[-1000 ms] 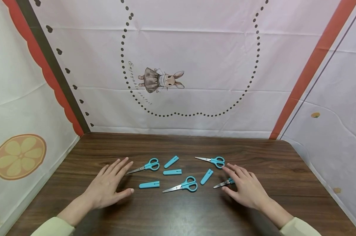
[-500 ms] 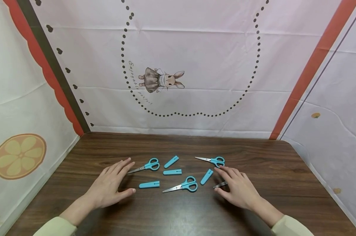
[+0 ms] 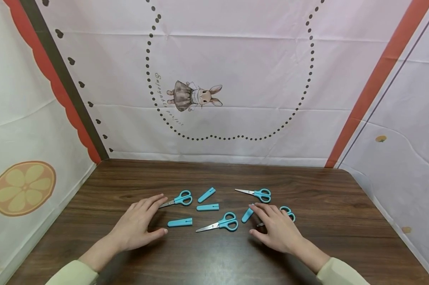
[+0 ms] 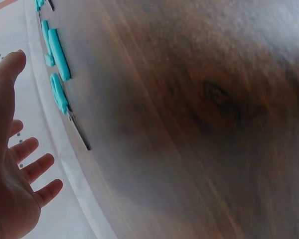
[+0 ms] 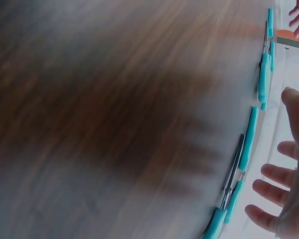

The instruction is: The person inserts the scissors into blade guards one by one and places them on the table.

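While L grip [image 3: 134,227] & R grip [image 3: 276,229] hover spread, latter part-hides scissors [image 3: 289,214] & cap [image 3: 247,216].

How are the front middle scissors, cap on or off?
Off: the front middle scissors show bare silver blades; a blue cap lies nearby.

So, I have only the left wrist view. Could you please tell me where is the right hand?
Observer: It is the head view that shows the right hand, over the right half of the table, partly hiding one pair of scissors.

Operator: Thank you. Does this hand hold something, please?

Observer: No, in the right wrist view its fingers are spread and hold nothing.

Operator: And how many pairs of scissors are there in total?

Observer: Four pairs, counted in the head view.
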